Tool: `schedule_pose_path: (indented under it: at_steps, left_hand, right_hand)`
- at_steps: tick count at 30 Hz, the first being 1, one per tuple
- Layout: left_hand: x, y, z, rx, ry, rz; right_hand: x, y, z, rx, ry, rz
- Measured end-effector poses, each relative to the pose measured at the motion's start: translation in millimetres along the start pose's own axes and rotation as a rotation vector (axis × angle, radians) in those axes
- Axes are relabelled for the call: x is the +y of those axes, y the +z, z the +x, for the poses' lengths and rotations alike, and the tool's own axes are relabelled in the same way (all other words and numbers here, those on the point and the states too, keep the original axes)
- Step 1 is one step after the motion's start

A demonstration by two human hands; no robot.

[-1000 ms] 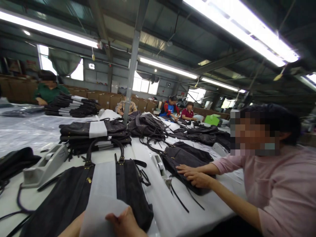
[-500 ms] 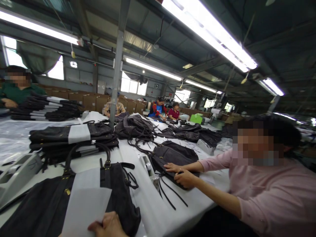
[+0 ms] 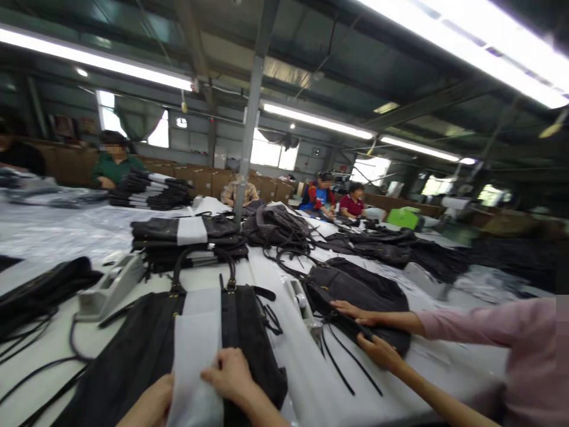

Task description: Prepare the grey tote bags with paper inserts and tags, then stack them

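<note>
A dark handbag [image 3: 133, 338] lies flat on the white table just before me, its two looped handles pointing away. Down its middle runs a white paper strip [image 3: 195, 338]. My left hand [image 3: 153, 400] is closed on the strip's left edge, its fingertips partly hidden. On the right edge, my right hand [image 3: 231, 373] pinches the same strip between thumb and fingers.
At the right, a co-worker's hands [image 3: 368, 332] rest on another dark bag [image 3: 355, 284]. A grey tape dispenser [image 3: 111, 290] stands at the left, another [image 3: 302, 302] between the bags. Stacked dark bags [image 3: 151, 237] lie behind. A post [image 3: 249, 130] rises beyond.
The view has swung left and down. My left hand has come into sight at the strip's left edge. My right hand has moved up along the strip, which now lies flatter on the bag.
</note>
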State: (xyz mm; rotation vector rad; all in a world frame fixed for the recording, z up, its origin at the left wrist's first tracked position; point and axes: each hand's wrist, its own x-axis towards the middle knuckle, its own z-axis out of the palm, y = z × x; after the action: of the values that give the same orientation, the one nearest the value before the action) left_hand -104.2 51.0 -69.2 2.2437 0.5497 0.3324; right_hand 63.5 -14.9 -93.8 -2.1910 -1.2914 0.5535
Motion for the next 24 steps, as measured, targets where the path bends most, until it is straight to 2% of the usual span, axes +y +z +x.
schedule_pose_path:
  at_steps: [4, 7, 9, 11, 14, 20, 24]
  left_hand:
    - [-8.6, -24.0, -18.3, -0.059, -0.113, -0.192]
    - [-20.1, -27.1, -11.7, 0.030, -0.304, -0.353]
    - [-29.9, -21.6, -3.1, 0.121, -0.396, -0.281]
    - [-38.4, -14.0, 4.5, 0.181, -0.396, -0.111]
    - [-44.9, -5.4, 10.3, 0.214, -0.372, 0.056]
    - [-45.3, 0.7, 13.6, 0.281, -0.495, 0.211]
    - [-47.5, 4.4, 18.1, 0.284, -0.535, 0.260]
  right_hand:
    - [-11.9, 2.7, 21.6, -0.049, -0.072, 0.001]
    - [-9.7, 5.8, 30.6, -0.053, -0.104, -0.005]
    - [-4.5, 5.7, 31.3, -0.032, -0.112, -0.017]
    - [0.2, 4.9, 30.2, -0.001, -0.120, -0.030]
    - [2.7, 4.4, 29.6, 0.032, -0.128, -0.054]
    - [-2.1, 4.4, 33.2, 0.038, -0.114, -0.110]
    - [-8.7, 2.6, 30.2, 0.038, -0.101, -0.158]
